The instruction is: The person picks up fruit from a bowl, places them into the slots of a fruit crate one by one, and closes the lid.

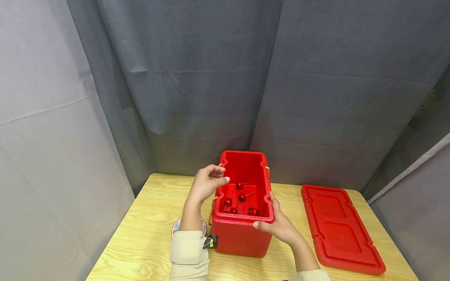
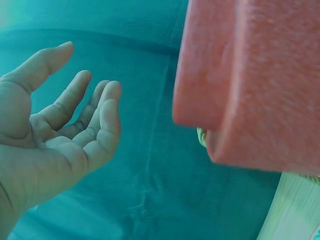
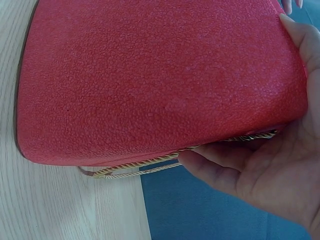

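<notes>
A red foam box [image 1: 242, 238] stands lidless on the table, and several dark red cherries [image 1: 242, 198] with stems lie on its floor. My left hand [image 1: 205, 182] is raised at the box's left rim, its fingers loosely bent and parted. The left wrist view shows that hand [image 2: 65, 115] empty and apart from the box wall [image 2: 270, 90]. My right hand [image 1: 281, 226] grips the near right corner of the box, thumb on the near face. In the right wrist view its fingers [image 3: 215, 170] reach along the side, by a gold cord [image 3: 135, 165].
The red lid [image 1: 341, 230] lies flat on the right of the wooden table [image 1: 140, 234]. A small patterned plate [image 1: 174, 229] sits left of the box, partly covered by my left forearm. Grey curtains [image 1: 197, 89] hang behind the table and on both sides.
</notes>
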`<state>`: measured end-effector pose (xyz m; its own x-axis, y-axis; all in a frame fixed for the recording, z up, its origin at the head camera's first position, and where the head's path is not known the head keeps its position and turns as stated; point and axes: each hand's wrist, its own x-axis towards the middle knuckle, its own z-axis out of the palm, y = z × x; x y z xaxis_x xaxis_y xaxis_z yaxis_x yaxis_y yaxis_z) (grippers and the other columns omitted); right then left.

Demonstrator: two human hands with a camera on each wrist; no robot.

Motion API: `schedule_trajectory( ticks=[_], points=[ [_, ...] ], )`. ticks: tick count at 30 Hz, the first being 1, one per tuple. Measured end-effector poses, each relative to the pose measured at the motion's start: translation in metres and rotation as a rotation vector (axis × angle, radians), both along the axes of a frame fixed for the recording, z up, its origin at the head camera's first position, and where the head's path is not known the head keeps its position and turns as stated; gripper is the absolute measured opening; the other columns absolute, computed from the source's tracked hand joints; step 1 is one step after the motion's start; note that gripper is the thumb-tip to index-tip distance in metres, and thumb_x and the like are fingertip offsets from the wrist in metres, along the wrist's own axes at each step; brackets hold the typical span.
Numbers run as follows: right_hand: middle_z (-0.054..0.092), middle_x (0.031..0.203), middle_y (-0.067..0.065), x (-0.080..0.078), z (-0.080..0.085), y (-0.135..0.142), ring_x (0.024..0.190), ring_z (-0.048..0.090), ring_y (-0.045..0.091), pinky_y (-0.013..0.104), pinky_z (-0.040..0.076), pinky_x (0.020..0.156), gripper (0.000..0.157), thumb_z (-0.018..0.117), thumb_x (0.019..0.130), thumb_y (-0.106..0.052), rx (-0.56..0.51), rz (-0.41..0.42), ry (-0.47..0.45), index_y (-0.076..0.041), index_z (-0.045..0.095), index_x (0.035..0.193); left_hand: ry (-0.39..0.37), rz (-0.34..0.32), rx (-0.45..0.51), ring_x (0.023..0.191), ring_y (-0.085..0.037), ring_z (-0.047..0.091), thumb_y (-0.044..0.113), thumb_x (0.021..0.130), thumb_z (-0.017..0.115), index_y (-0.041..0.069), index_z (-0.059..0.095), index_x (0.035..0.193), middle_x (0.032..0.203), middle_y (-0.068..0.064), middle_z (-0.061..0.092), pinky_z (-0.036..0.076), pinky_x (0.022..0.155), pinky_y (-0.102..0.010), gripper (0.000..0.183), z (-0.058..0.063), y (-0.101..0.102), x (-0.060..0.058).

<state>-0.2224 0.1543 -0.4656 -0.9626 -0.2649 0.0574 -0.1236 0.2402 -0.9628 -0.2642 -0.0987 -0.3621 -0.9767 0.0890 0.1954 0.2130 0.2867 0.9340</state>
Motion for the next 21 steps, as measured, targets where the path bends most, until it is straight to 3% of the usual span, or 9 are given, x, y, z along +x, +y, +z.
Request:
schedule_trajectory(
  ticks=[4, 8, 13, 21],
  points=[
    [0.024, 0.146, 0.020, 0.001, 0.000, 0.000, 0.123, 0.039, 0.039, 0.042, 0.043, 0.090, 0.111, 0.078, 0.072, -0.019, -0.001, -0.004, 0.002, -0.015, -0.001, 0.149, -0.005, -0.013, 0.065, 0.081, -0.023, 0.063, 0.008, 0.080, 0.071, 0.003, 0.063, 0.103, 0.096, -0.009, 0.063, 0.052, 0.071, -0.041, 0.025, -0.005, -0.004, 0.012],
    [0.025, 0.146, 0.020, 0.002, 0.000, 0.000, 0.123, 0.039, 0.039, 0.043, 0.042, 0.091, 0.110, 0.078, 0.072, -0.019, -0.006, -0.001, 0.005, -0.015, -0.002, 0.148, 0.001, 0.008, 0.049, 0.080, -0.022, 0.064, 0.012, 0.080, 0.072, 0.003, 0.063, 0.105, 0.097, -0.010, 0.062, 0.052, 0.071, -0.038, 0.028, -0.011, -0.011, 0.020],
    [0.024, 0.146, 0.020, 0.004, 0.002, -0.002, 0.123, 0.038, 0.039, 0.042, 0.042, 0.091, 0.110, 0.078, 0.073, -0.020, 0.003, 0.002, 0.006, -0.013, -0.002, 0.148, 0.016, 0.069, 0.003, 0.081, -0.022, 0.064, 0.016, 0.080, 0.072, 0.005, 0.064, 0.106, 0.098, -0.009, 0.063, 0.051, 0.072, -0.036, 0.029, -0.018, -0.025, 0.030],
    [0.025, 0.146, 0.020, 0.004, 0.003, -0.003, 0.123, 0.039, 0.039, 0.042, 0.043, 0.090, 0.111, 0.078, 0.072, -0.021, 0.015, 0.003, 0.010, -0.013, -0.002, 0.148, -0.032, 0.141, 0.023, 0.083, -0.022, 0.062, 0.017, 0.079, 0.073, 0.008, 0.065, 0.106, 0.098, -0.006, 0.063, 0.050, 0.073, -0.037, 0.029, -0.030, -0.047, 0.045]
  ],
)
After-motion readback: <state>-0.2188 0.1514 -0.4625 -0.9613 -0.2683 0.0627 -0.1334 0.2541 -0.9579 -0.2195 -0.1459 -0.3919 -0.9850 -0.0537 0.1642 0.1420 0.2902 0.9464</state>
